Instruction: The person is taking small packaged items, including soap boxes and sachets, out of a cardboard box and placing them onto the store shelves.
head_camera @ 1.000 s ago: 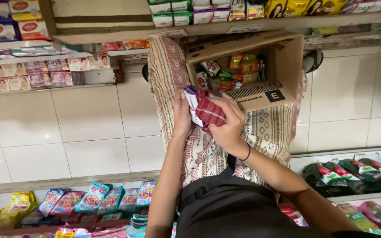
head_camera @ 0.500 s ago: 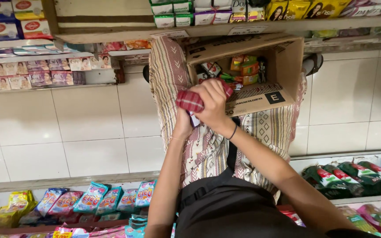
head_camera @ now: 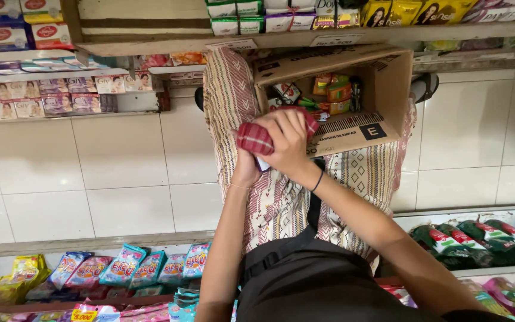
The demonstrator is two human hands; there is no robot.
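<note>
A person looks down at their own two hands in a shop aisle. Both hands meet near the middle of the picture, a little toward 12 o'clock. The right hand (head_camera: pixel 290 140) lies on top, with its fingers curled tight around a red checked pack (head_camera: pixel 256 138). The left hand (head_camera: pixel 247 170) sits under the pack, at 7 o'clock from it. It seems to hold the pack up from below, but the right hand and the pack hide its fingers, so I cannot tell how tight they are.

The pack looks soft and light. It bends a bit where the fingers press, so I think it is a thin bag or bundle and not a hard box. It could be a little slippery. The wide middle looks like the best spot to grab, and a soft squeeze should be enough so nothing inside gets crushed.

Just past the hands, at 1 o'clock, is an open cardboard box (head_camera: pixel 382 95). It rests on the person's patterned trousers (head_camera: pixel 281 209). Inside the box are small bright packets (head_camera: pixel 335 92). The red pack is right at the box's near edge, touching or almost touching it.

At 12 o'clock a shelf (head_camera: pixel 168 43) holds more goods. At 7 o'clock a row of blue and pink pouches (head_camera: pixel 132 265) lies along a low shelf. At 4 o'clock are green and red pouches (head_camera: pixel 466 238). A white tiled wall (head_camera: pixel 78 173) is at 9 o'clock.
</note>
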